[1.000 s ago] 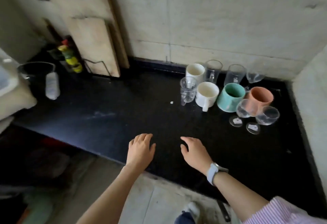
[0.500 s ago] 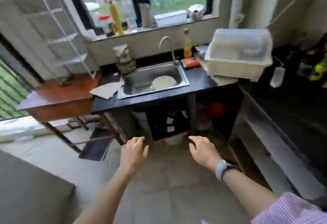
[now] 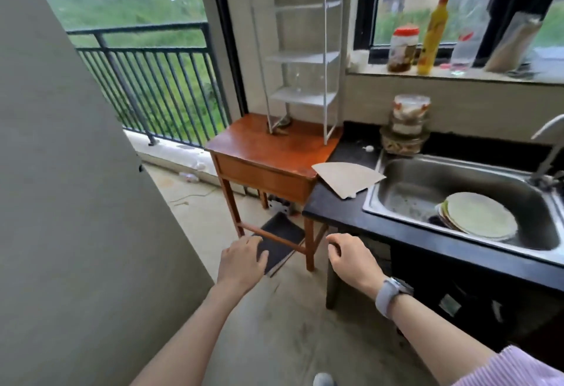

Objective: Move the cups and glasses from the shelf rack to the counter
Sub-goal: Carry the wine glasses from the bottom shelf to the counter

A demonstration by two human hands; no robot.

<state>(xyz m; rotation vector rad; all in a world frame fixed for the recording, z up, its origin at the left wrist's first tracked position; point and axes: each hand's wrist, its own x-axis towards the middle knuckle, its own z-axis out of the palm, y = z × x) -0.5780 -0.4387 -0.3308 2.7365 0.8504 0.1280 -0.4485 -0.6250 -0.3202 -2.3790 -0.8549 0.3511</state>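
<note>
The white wire shelf rack (image 3: 305, 57) stands on a small wooden table (image 3: 262, 147) by the balcony door. On its lower shelf I make out a faint clear glass (image 3: 300, 82); the other shelves look bare. My left hand (image 3: 242, 263) and my right hand (image 3: 354, 259) hover low in front of me, short of the table and well below the rack. Both hold nothing, with fingers loosely bent. A watch sits on my right wrist. The counter with the cups and glasses is out of view.
A black counter (image 3: 341, 211) with a steel sink (image 3: 396, 178) holding plates (image 3: 479, 216) runs to the right. A cardboard piece (image 3: 348, 178) overhangs the counter edge. Stacked bowls (image 3: 407, 126) stand behind it, bottles on the sill. A grey wall (image 3: 61, 202) closes the left.
My view has swung left from the cup counter, past the sink, to the shelf rack and table. Both hands stayed empty and held out in front.
</note>
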